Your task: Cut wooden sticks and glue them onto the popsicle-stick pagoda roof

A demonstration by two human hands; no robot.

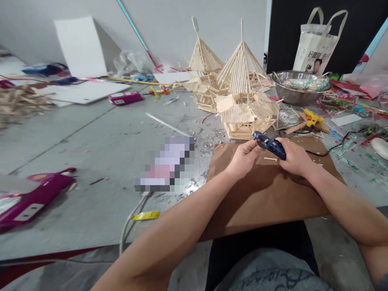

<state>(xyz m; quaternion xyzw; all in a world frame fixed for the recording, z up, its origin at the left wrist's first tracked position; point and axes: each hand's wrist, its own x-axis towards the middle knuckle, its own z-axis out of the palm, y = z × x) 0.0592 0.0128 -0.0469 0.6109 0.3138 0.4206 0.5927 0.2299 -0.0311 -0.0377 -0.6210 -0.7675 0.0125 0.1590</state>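
Note:
My right hand [294, 155] is wrapped round a dark blue hand tool [274, 147] with some metal showing near its far end; its exact kind is not clear. My left hand [244, 158] is closed in a pinch at the tool's far end, and what its fingertips hold is too small to make out. Both hands are above a brown cardboard sheet [254, 206]. A short pale stick piece [270, 159] lies on the cardboard between them. Just beyond the hands stands a pavilion model of pale wooden sticks [242, 81] with a pointed roof.
A second stick pavilion [203, 56] stands behind the first. To the left lie a phone [165, 165] on a cable and a magenta packet [42, 198]. At the right are a yellow glue gun [313, 118], a black cord [321, 154], and a metal bowl [292, 96].

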